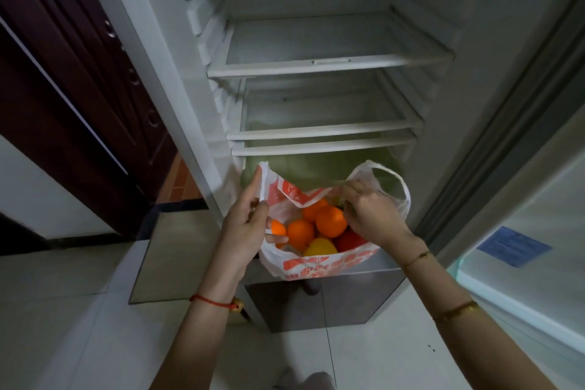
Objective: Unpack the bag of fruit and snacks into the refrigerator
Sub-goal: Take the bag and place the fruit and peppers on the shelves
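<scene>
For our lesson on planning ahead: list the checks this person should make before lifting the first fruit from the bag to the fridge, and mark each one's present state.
1. Refrigerator door open: ok.
2. Top shelf free to take fruit: ok.
3. Bag mouth held open: ok; left hand and right hand each pinch an edge.
4. A hand free to pick fruit: not ok, both are busy with the bag.
5. Fruit reachable: ok; oranges lie on top.
6. Snacks in the bag: cannot tell, only fruit shows.
</scene>
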Available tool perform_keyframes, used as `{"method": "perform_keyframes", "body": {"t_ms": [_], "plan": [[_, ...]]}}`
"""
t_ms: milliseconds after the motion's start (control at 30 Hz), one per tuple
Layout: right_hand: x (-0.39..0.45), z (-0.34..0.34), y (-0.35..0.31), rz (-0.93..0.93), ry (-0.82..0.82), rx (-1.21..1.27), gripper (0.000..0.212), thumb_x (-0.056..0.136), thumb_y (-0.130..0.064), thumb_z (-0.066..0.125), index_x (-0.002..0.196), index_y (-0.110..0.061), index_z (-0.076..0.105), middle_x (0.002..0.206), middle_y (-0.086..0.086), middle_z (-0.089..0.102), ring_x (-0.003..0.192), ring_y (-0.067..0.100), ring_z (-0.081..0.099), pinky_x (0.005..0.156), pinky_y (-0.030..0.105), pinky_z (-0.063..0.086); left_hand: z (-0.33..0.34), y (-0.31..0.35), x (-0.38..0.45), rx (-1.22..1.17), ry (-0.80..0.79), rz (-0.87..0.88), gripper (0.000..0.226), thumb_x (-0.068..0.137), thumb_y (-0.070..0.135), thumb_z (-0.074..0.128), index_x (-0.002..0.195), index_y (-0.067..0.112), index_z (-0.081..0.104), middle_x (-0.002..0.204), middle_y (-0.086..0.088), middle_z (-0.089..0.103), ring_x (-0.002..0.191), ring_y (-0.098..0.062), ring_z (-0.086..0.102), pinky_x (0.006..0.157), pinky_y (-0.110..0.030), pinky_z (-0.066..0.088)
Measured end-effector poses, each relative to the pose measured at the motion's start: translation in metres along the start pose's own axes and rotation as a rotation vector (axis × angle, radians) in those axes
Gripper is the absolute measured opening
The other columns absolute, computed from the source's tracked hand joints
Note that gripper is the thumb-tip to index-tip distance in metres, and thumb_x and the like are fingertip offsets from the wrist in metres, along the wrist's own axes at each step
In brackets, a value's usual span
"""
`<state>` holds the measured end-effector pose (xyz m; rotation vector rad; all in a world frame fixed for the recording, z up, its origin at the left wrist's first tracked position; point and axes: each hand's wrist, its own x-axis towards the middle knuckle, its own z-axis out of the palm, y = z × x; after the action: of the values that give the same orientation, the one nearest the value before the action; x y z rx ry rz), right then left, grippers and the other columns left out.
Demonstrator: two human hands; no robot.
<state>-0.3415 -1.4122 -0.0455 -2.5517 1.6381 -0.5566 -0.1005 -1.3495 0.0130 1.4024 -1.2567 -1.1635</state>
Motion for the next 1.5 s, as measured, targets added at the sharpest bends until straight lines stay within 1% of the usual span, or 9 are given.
{"method": "perform_keyframes", "body": {"t_ms": [100, 200, 333, 567, 967, 1100, 1233, 1367, 1500], "plan": [[0.002, 0.015, 0.031, 0.177, -0.243, -0.087, 0.088, 0.084, -0.007, 0.056, 0.154, -0.030, 0.007, 0.164, 0.001, 0.005, 0.149, 0.037, 0.008, 0.111, 0.053, 0.039, -0.001, -0.003, -0.003, 0.114, 0.018, 0.016, 0.063, 0.103, 0.011, 0.041, 0.148, 0.051, 0.024, 0.084, -0.012, 0.049, 0.070, -0.016, 0.047, 0.056, -0.013, 0.051], [0.001, 0.022, 0.049, 0.195, -0.297, -0.153, 0.115, 0.078, -0.020, 0.072, 0.152, -0.031, -0.016, 0.161, -0.001, -0.022, 0.148, 0.042, -0.001, 0.113, 0.054, 0.032, -0.001, -0.004, -0.009, 0.277, 0.011, 0.021, 0.064, 0.104, 0.017, 0.040, 0.149, 0.053, 0.012, 0.107, -0.004, 0.063, 0.072, -0.006, 0.057, 0.053, -0.010, 0.047], [0.005, 0.031, 0.048, 0.193, -0.373, -0.211, 0.125, 0.070, -0.042, 0.080, 0.154, -0.022, -0.009, 0.163, 0.005, -0.012, 0.149, 0.039, 0.003, 0.116, 0.053, 0.025, -0.004, -0.002, -0.017, 0.450, -0.006, -0.012, 0.069, 0.104, 0.019, 0.041, 0.153, 0.047, 0.000, 0.120, -0.016, 0.063, 0.059, -0.006, 0.051, 0.041, -0.007, 0.038], [0.015, 0.062, 0.012, 0.290, -0.290, 0.027, 0.063, 0.084, -0.057, 0.057, 0.136, -0.024, 0.043, 0.123, 0.006, 0.062, 0.112, 0.027, 0.059, 0.098, 0.042, 0.047, -0.003, -0.008, -0.018, 0.544, -0.031, 0.024, 0.075, 0.103, 0.021, 0.042, 0.152, 0.050, -0.007, 0.099, 0.002, 0.054, 0.052, -0.007, 0.047, 0.038, -0.009, 0.035], [0.025, 0.070, 0.002, 0.432, -0.319, 0.140, 0.058, 0.079, -0.046, 0.061, 0.132, -0.034, 0.043, 0.115, -0.001, 0.060, 0.106, 0.022, 0.059, 0.098, 0.038, 0.048, -0.002, -0.006, -0.005, 0.517, -0.087, 0.022, 0.081, 0.103, 0.025, 0.045, 0.146, 0.059, -0.014, 0.093, 0.017, 0.051, 0.079, -0.026, 0.067, 0.056, -0.027, 0.057], [0.028, 0.042, 0.007, 0.343, -0.276, 0.204, 0.079, 0.063, -0.073, 0.060, 0.128, -0.030, 0.052, 0.095, -0.009, 0.058, 0.088, 0.012, 0.060, 0.077, 0.023, 0.045, -0.006, -0.007, 0.004, 0.527, -0.060, 0.014, 0.078, 0.103, 0.027, 0.044, 0.147, 0.057, -0.012, 0.097, -0.008, 0.062, 0.081, -0.034, 0.067, 0.050, -0.022, 0.052], [0.036, -0.004, -0.013, 0.361, -0.189, 0.483, 0.085, 0.059, -0.070, 0.070, 0.126, -0.023, 0.047, 0.113, -0.002, 0.060, 0.106, 0.019, 0.059, 0.094, 0.040, 0.052, -0.008, -0.008, 0.014, 0.425, -0.062, -0.007, 0.078, 0.102, 0.024, 0.047, 0.148, 0.058, -0.006, 0.088, 0.021, 0.047, 0.087, -0.032, 0.067, 0.070, -0.042, 0.060], [0.052, -0.055, -0.042, 0.243, 0.017, 0.708, 0.076, 0.061, -0.050, 0.082, 0.126, -0.031, 0.046, 0.122, -0.008, 0.057, 0.111, 0.015, 0.059, 0.096, 0.042, 0.053, -0.011, -0.009, 0.032, 0.338, -0.051, 0.003, 0.076, 0.100, 0.025, 0.051, 0.145, 0.061, 0.002, 0.125, 0.011, 0.058, 0.105, -0.021, 0.065, 0.085, -0.049, 0.059], [0.082, -0.090, -0.062, 0.143, 0.273, 0.815, 0.066, 0.073, -0.021, 0.084, 0.124, -0.023, 0.043, 0.126, -0.002, 0.051, 0.113, 0.018, 0.058, 0.095, 0.032, 0.052, -0.012, -0.002, 0.044, 0.335, -0.069, 0.007, 0.075, 0.099, 0.024, 0.051, 0.147, 0.058, 0.005, 0.158, 0.001, 0.035, 0.125, -0.026, 0.057, 0.096, -0.045, 0.054]]}}
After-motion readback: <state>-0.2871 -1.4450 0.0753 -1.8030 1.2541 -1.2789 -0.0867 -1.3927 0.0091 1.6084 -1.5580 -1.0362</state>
